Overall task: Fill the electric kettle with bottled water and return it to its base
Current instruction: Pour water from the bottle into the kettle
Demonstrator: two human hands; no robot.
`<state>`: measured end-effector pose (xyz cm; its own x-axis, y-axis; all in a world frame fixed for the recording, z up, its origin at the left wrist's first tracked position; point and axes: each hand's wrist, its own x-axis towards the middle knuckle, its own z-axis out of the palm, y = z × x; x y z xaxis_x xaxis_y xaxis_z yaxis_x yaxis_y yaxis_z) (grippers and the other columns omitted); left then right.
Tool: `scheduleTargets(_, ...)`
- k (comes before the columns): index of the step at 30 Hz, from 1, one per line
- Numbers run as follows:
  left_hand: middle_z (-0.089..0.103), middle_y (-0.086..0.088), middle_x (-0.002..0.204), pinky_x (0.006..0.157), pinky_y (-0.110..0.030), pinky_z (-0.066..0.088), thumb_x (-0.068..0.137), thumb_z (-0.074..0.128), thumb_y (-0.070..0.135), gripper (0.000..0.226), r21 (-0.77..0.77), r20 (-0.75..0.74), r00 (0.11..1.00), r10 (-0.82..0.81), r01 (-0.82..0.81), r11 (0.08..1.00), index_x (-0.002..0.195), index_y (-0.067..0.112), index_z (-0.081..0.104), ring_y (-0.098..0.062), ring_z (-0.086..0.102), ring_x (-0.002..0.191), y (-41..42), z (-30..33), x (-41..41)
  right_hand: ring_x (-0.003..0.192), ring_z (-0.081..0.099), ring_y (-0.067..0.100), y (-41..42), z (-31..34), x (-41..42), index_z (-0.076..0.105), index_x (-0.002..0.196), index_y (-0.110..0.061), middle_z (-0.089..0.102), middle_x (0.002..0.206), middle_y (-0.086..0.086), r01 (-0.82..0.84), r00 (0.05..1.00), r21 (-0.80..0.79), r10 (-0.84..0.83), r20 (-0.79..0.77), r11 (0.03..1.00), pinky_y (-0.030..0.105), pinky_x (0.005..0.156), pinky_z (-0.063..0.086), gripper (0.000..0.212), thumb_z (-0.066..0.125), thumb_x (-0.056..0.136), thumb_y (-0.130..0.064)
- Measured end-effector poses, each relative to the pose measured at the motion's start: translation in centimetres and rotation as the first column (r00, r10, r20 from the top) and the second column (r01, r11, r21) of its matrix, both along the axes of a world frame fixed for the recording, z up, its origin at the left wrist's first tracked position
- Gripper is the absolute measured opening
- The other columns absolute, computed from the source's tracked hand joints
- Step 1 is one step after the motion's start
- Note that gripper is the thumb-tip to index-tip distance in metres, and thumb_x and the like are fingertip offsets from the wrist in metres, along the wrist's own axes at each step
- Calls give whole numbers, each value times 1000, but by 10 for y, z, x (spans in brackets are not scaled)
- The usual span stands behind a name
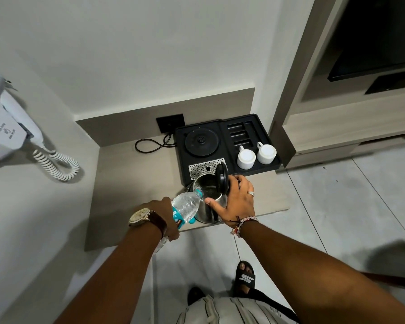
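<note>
A steel electric kettle (208, 211) stands on the shelf in front of the black tray, its black lid (221, 179) swung open and upright. My right hand (237, 202) grips the kettle at its handle side. My left hand (166, 218) holds a clear water bottle (186, 206) with a teal label, tipped so that its neck reaches over the kettle's open mouth. The round black kettle base (202, 141) sits empty in the tray, its cord running to the wall socket.
The black tray (225, 127) also holds two upturned white cups (246, 158) (266, 152) and a metal drip grid (205, 168). A wall hair dryer with coiled cord (56, 163) hangs at the left. The beige shelf (131, 183) ends near my feet; a cabinet stands at right.
</note>
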<state>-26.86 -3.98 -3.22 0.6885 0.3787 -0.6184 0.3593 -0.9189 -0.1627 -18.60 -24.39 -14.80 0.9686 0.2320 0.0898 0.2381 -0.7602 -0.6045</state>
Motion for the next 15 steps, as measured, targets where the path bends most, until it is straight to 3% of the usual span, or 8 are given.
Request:
scheduleTargets(9,46,8,79,52,-28,34,56,86,58,84,20,-16,1000,-24,24,1000,123,25,46,-12,48,65,0,0,1,137,37,38,-1,1,0,43,140,-23,42,143,12,-5,1000,3,5,-16,1000,54,109,44,104,42,68,-97)
scheduleTargets(15,50,7,85,61,-29,41,58,85,60,85,19,-38,998,-39,40,999,125,24,47,-14,51,69,3,-1,5,133,40,36,-1,1,0,45,139,-23,43,141,10,-3,1000,-3,3,-1,1000,54,108,46,101,44,69,-96)
